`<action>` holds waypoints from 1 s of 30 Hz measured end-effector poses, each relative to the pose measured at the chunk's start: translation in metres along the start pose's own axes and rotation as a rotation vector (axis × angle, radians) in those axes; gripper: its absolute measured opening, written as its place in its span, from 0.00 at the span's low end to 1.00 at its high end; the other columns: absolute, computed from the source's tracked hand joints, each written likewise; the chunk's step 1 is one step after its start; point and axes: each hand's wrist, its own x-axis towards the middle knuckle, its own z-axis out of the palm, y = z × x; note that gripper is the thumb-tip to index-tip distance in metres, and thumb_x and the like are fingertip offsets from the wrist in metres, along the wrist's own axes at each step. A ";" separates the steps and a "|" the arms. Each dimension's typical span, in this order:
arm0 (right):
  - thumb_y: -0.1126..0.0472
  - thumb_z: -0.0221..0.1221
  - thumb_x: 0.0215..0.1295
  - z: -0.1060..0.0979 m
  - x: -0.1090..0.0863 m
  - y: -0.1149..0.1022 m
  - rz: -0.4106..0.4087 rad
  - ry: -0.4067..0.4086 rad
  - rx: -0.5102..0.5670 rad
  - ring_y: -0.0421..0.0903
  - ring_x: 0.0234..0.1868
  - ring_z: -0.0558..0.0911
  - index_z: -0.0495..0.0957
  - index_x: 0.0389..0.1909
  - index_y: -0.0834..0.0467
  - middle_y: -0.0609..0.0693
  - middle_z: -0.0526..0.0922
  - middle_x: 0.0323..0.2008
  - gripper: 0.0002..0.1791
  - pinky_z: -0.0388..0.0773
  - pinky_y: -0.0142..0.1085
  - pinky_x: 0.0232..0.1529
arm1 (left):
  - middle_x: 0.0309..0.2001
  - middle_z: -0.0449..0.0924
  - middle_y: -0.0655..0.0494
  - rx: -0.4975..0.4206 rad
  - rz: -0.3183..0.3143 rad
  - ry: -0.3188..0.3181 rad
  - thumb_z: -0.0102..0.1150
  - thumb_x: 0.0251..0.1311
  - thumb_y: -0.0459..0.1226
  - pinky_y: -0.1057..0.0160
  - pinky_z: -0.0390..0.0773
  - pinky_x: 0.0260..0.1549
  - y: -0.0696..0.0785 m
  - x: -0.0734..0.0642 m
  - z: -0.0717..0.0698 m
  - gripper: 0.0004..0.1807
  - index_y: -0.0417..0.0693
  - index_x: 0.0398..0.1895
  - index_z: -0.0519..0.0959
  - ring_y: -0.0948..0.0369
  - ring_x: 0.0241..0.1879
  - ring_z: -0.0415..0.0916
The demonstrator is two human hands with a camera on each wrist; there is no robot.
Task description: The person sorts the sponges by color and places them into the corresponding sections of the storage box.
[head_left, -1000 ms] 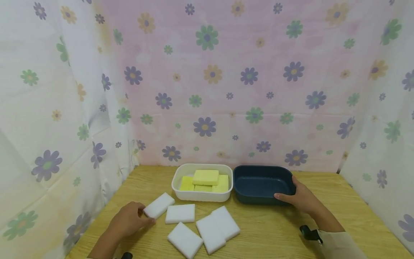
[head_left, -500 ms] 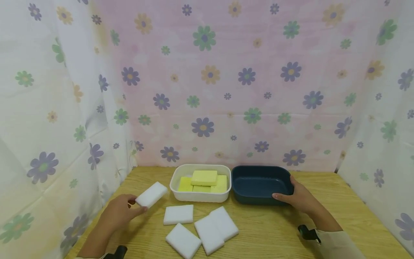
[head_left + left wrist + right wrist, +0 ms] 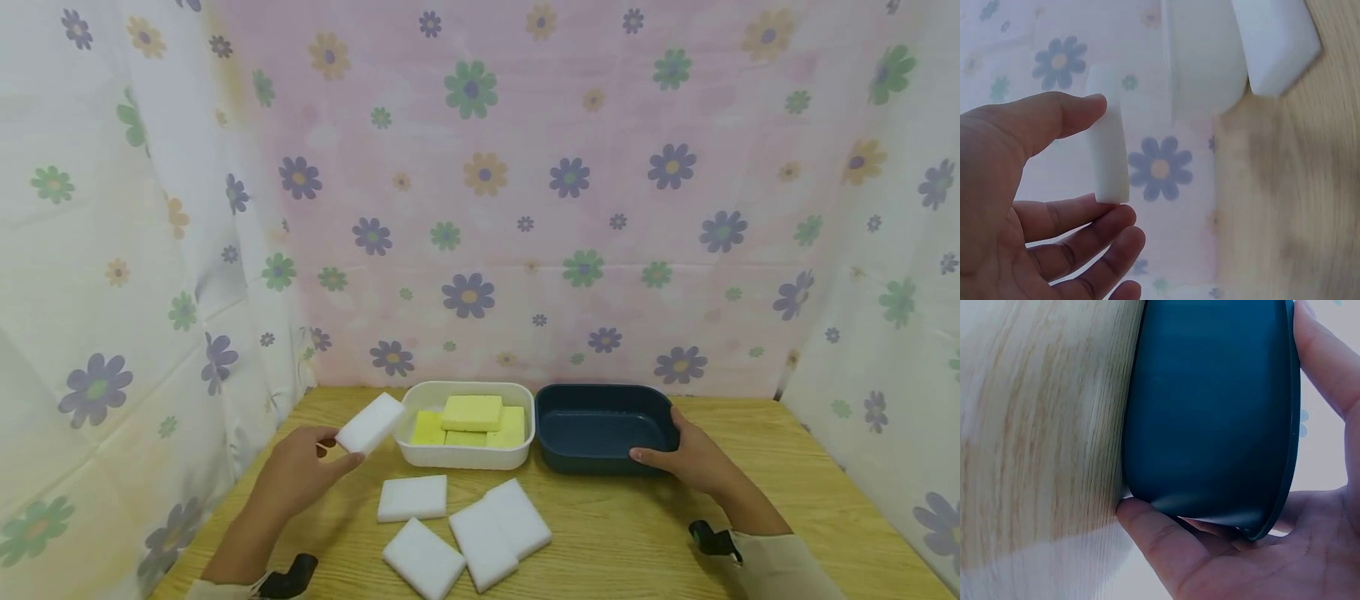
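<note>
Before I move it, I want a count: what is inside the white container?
Inside the white container, one upper yellow block rests on three visible lower yellow blocks. It partly covers them, and whether anything lies beneath them cannot be seen.

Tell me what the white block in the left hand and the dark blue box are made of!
The white block looks like matt foam, perhaps sponge: its surface is plain and shineless. The dark blue box seems smooth, satiny plastic: soft highlights and a thin rounded rim suggest it.
</note>
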 end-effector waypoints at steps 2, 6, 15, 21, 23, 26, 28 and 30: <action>0.33 0.66 0.64 0.000 -0.001 0.000 0.000 0.000 0.001 0.79 0.76 0.49 0.24 0.80 0.68 0.79 0.38 0.78 0.73 0.62 0.71 0.68 | 0.56 0.82 0.43 -0.010 0.005 0.008 0.68 0.57 0.66 0.47 0.82 0.45 0.008 0.002 0.004 0.45 0.37 0.61 0.80 0.47 0.53 0.80; 0.33 0.66 0.64 0.000 -0.001 0.000 0.005 -0.003 0.000 0.79 0.76 0.49 0.24 0.80 0.68 0.78 0.38 0.78 0.73 0.63 0.71 0.67 | 0.57 0.82 0.45 -0.031 0.027 0.021 0.69 0.57 0.66 0.47 0.82 0.46 0.025 0.005 0.013 0.43 0.39 0.60 0.80 0.48 0.54 0.80; 0.31 0.66 0.63 -0.001 0.001 0.001 0.017 -0.002 -0.004 0.78 0.76 0.49 0.24 0.80 0.67 0.78 0.38 0.79 0.73 0.62 0.70 0.68 | 0.54 0.84 0.49 -0.041 0.110 0.039 0.70 0.57 0.64 0.49 0.82 0.45 0.062 0.018 0.033 0.39 0.43 0.59 0.81 0.51 0.53 0.81; 0.32 0.66 0.63 -0.001 0.001 0.001 0.010 -0.004 0.003 0.79 0.76 0.48 0.24 0.80 0.68 0.78 0.37 0.79 0.73 0.62 0.71 0.68 | 0.46 0.83 0.53 -0.013 0.131 0.031 0.72 0.54 0.63 0.55 0.80 0.37 0.087 0.026 0.051 0.33 0.47 0.50 0.83 0.58 0.42 0.79; 0.32 0.66 0.63 -0.001 0.002 0.001 0.009 -0.003 0.003 0.79 0.76 0.48 0.24 0.80 0.68 0.78 0.37 0.79 0.73 0.61 0.71 0.68 | 0.43 0.82 0.54 0.004 0.152 0.038 0.73 0.54 0.63 0.57 0.77 0.34 0.094 0.028 0.056 0.31 0.49 0.47 0.83 0.60 0.38 0.76; 0.33 0.66 0.64 -0.001 0.002 0.002 0.004 -0.001 -0.001 0.79 0.76 0.48 0.24 0.80 0.68 0.78 0.38 0.78 0.73 0.62 0.71 0.68 | 0.41 0.82 0.56 0.023 0.184 0.042 0.73 0.53 0.63 0.59 0.76 0.32 0.104 0.032 0.062 0.30 0.49 0.45 0.83 0.62 0.34 0.74; 0.33 0.66 0.63 0.000 0.002 0.002 0.006 -0.002 0.002 0.79 0.76 0.48 0.24 0.80 0.68 0.78 0.38 0.79 0.73 0.62 0.71 0.68 | 0.40 0.82 0.57 0.040 0.198 0.048 0.73 0.53 0.63 0.59 0.76 0.32 0.111 0.034 0.067 0.30 0.49 0.45 0.83 0.63 0.34 0.74; 0.33 0.66 0.63 0.000 0.003 0.003 0.006 -0.003 0.003 0.79 0.76 0.49 0.24 0.80 0.68 0.78 0.38 0.79 0.73 0.62 0.71 0.68 | 0.40 0.83 0.57 0.050 0.211 0.053 0.73 0.53 0.63 0.59 0.77 0.32 0.116 0.036 0.070 0.30 0.49 0.44 0.83 0.63 0.34 0.75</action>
